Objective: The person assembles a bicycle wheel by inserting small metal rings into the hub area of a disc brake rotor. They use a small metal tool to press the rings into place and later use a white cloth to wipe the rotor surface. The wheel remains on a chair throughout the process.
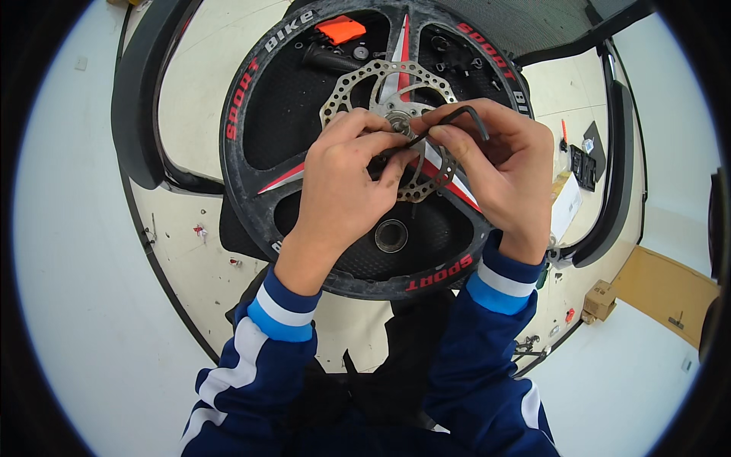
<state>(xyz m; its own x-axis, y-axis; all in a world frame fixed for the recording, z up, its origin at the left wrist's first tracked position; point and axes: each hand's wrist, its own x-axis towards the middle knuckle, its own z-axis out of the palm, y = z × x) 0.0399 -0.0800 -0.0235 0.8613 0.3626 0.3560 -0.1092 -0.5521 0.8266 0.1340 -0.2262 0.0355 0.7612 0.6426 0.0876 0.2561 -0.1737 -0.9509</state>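
A bent black hex key [479, 124] is pinched between the thumb and fingers of the right hand [509, 156], its short hooked end left sticking out. The key's other end is clamped in the bunched fingers of the left hand [343, 174]; whether a small part is also gripped there cannot be told. The 2 hands are held close together over the hub [400, 119] of a bicycle wheel [242, 179], where a silver brake disc [346, 85] is partly covered by them.

By appearances, the key is being lined up or worked near the hub; its tip is hidden by the fingers. For the next move, a steady left hold and a controlled turn from the right seem called for.

The 3-spoked wheel is laid flat on a chair [139, 99]. Within the rim, a metal ring [379, 236] is seen nearest the wearer, and an orange piece [341, 30] on the far side. At right, a dark tool case [584, 168] is seen beyond the armrest [613, 179].
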